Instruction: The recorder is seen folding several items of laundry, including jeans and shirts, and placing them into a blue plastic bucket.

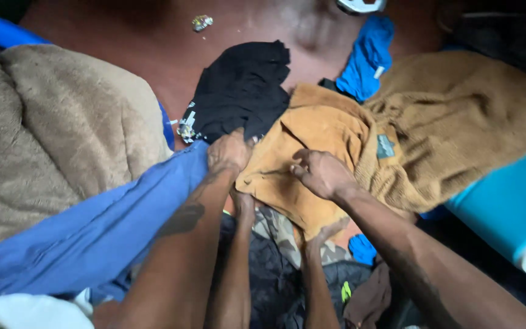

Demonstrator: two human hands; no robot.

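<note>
My left hand is closed on the left edge of a mustard-tan garment, where it meets a black garment and a blue cloth. My right hand rests on the tan garment's middle, fingers curled and pinching a fold. Between my forearms, another person's two thinner arms reach up to the garment's near edge, one arm on the left and the other arm on the right. Their fingers are partly hidden under the cloth.
A brown knit piece lies right of the tan garment, with a small blue cloth behind it. A beige blanket fills the left. Camouflage cloth lies near me. A teal surface stands right, and a crumpled wrapper lies on the reddish floor.
</note>
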